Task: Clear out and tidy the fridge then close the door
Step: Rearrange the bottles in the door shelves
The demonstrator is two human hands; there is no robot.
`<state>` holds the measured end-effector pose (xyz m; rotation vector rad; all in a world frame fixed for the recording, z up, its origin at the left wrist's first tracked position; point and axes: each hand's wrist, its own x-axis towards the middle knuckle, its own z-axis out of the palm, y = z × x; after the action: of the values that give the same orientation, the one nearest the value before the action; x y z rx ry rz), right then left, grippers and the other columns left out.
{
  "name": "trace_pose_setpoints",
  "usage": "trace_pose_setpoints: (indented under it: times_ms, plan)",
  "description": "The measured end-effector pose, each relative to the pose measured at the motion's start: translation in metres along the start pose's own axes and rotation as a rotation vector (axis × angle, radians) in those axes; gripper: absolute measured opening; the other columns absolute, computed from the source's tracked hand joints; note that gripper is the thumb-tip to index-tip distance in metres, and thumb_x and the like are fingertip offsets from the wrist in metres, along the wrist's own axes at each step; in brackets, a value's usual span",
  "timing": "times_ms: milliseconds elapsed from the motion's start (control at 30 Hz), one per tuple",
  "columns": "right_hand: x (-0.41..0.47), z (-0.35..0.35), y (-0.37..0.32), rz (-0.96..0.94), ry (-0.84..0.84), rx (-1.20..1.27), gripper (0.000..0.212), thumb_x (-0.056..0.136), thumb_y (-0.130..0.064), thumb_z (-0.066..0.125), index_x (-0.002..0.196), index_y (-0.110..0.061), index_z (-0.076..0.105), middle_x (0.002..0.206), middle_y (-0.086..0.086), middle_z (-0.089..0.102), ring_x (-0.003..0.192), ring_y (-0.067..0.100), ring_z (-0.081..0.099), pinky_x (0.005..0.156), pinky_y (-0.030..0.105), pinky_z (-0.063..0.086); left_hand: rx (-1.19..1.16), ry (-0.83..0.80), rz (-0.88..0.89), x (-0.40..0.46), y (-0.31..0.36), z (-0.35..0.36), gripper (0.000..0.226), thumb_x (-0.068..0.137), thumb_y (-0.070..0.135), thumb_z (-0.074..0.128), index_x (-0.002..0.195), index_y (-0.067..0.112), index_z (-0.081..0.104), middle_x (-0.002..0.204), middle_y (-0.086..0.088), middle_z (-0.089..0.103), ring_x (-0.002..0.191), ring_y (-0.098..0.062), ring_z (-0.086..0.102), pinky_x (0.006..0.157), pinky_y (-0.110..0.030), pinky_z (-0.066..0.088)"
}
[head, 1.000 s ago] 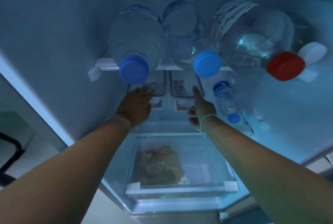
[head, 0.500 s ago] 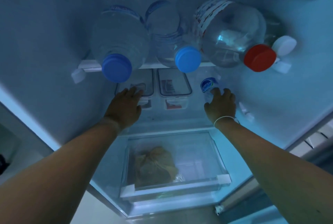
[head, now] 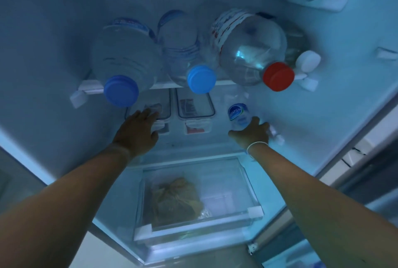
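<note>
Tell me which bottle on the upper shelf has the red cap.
The red-capped bottle lies rightmost of the three big ones, wearing a red-and-white label; the other two have blue caps.

1. Four large bottles [head: 129, 61] lie on the upper shelf.
2. One small bottle [head: 238, 116] lies below.
3. Two lidded boxes [head: 195, 105] sit side by side.
4. One brown bag [head: 175, 200] rests in the drawer.

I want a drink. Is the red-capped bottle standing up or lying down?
Lying down. The red-capped bottle rests on its side on the shelf, cap toward you.
</note>
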<state>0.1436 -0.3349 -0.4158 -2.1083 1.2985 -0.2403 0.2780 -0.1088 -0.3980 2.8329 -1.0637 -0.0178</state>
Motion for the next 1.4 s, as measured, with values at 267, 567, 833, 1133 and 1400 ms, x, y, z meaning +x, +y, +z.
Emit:
trace_pose_setpoints:
  times_ms: [267, 567, 833, 1133, 1400]
  plan:
    - [-0.043, -0.026, 0.005, 0.211, -0.099, 0.635, 0.089, 0.05, -0.044, 0.064, 0.128, -0.007, 0.044, 0.117, 0.013, 0.064, 0.104, 0.031, 0.063, 0.093, 0.042, 0.053, 0.091, -0.085, -0.02, -0.009, 0.023, -0.031, 0.065, 0.091, 0.026, 0.045, 0.149, 0.017, 0.017, 0.159, -0.015, 0.01, 0.145, -0.034, 0.018, 0.119, -0.04, 0.022]
    - [-0.13, -0.081, 0.023, 0.239, -0.184, 0.805, 0.044, 0.047, -0.035, 0.054, 0.087, -0.017, 0.048, 0.07, 0.004, 0.041, 0.059, 0.024, 0.04, 0.046, 0.023, 0.037, -0.004, -0.119, 0.045, -0.061, 0.082, -0.075, 0.061, 0.092, 0.024, 0.043, 0.148, 0.017, 0.02, 0.156, -0.013, 0.025, 0.142, -0.03, 0.027, 0.117, -0.037, 0.027]
    - [-0.241, -0.143, 0.061, 0.147, -0.168, 0.757, 0.014, 0.072, -0.026, 0.06, 0.066, -0.014, 0.055, 0.06, 0.004, 0.048, 0.048, 0.021, 0.043, 0.049, 0.024, 0.039, -0.04, -0.091, 0.258, -0.147, 0.146, -0.123, 0.048, 0.093, 0.018, 0.044, 0.141, 0.011, 0.037, 0.146, -0.019, 0.042, 0.135, -0.032, 0.039, 0.108, -0.036, 0.035]
    - [-0.337, -0.193, 0.137, 0.161, -0.181, 0.68, 0.022, 0.06, -0.034, 0.061, 0.074, -0.017, 0.062, 0.08, 0.01, 0.051, 0.066, 0.026, 0.05, 0.06, 0.033, 0.049, -0.087, 0.019, 0.545, -0.225, 0.235, -0.15, 0.047, 0.093, 0.012, 0.039, 0.14, 0.01, 0.041, 0.145, -0.018, 0.044, 0.133, -0.033, 0.041, 0.111, -0.038, 0.034]
    - [-0.397, -0.246, 0.208, 0.228, -0.124, 0.53, 0.028, 0.066, -0.029, 0.062, 0.087, -0.013, 0.056, 0.08, 0.011, 0.044, 0.058, 0.024, 0.043, 0.049, 0.022, 0.042, -0.08, 0.001, 0.764, -0.275, 0.312, -0.136, 0.045, 0.095, 0.021, 0.038, 0.14, 0.018, 0.041, 0.149, -0.01, 0.04, 0.135, -0.03, 0.039, 0.111, -0.039, 0.034]
